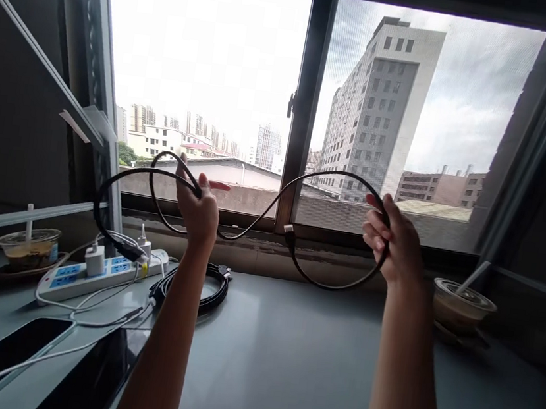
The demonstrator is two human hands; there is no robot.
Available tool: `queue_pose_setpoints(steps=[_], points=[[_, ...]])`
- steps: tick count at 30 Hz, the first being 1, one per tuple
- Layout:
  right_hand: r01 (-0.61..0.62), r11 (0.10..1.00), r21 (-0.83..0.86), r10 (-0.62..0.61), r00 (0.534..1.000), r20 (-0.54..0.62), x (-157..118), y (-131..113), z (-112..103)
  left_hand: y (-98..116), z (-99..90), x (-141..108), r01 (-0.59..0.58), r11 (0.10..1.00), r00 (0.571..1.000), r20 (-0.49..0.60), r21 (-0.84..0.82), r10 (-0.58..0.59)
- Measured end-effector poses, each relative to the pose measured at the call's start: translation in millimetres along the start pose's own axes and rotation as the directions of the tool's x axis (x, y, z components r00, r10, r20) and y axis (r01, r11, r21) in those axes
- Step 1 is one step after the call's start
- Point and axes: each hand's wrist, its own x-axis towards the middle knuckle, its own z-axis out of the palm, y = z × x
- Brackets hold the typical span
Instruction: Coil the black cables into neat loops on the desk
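Observation:
A black USB cable is held up in front of the window, hanging in loose loops between my hands. My left hand has it caught by the thumb, with some fingers stretched out. One end drops left of that hand to a dark connector in front of the power strip; whether it touches the strip I cannot tell. My right hand is closed around the cable at the right. From there the other end curves down and back up to a metal USB plug, which hangs free.
A white power strip with chargers sits at the left. Behind my left forearm lies a coiled black cable. Phones and white cords cover the front left. Plastic cups with straws stand at the left and right.

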Motion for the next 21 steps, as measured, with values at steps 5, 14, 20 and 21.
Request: queue_pose_setpoints(steps=[5,14,20,21], points=[[0.008,1.0,0.03,-0.007,0.999,-0.04,-6.5,-15.5,-22.7,-5.5,-14.6,11.6,-0.023,0.996,0.996,0.084,0.09,0.016],[0.117,0.984,0.132,-0.114,0.993,-0.033,-11.0,-22.4,22.4,13.9,2.0,-6.4,0.206,0.955,0.961,0.226,-0.215,-0.157],[0.042,0.986,-0.164,-0.072,0.981,-0.182,-18.7,-27.0,29.3,26.7,18.8,-16.9,0.116,0.963,0.986,0.149,-0.242,-0.081],[0.021,0.974,-0.226,-0.066,0.979,-0.193,-21.1,-29.1,28.7,28.6,19.7,-17.7,0.11,0.966,0.988,0.136,-0.236,-0.079]])
